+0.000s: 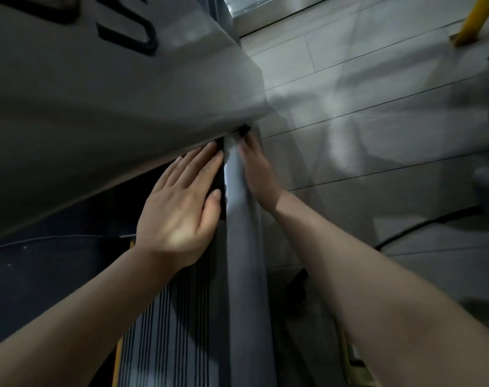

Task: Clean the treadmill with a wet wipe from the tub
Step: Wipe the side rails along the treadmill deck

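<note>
The treadmill's grey upright post (pixel 241 219) runs up the middle of the view to the underside of the grey console (pixel 98 107). My left hand (pixel 182 205) lies flat with straight fingers against the dark strip on the post's left side, fingertips under the console edge. My right hand (pixel 258 170) presses on the post's right side, fingers stretched up toward a small black part (pixel 244 129) where post and console meet. A paler patch (pixel 232 142) sits between my fingertips; I cannot tell whether it is a wipe. No tub is in view.
The ribbed side rail (pixel 165 317) and the dark belt (pixel 42 275) lie below left. Pale floor tiles (pixel 377 107) spread to the right, crossed by a black cable (pixel 421 224). A yellow pole (pixel 472 18) stands at the top right.
</note>
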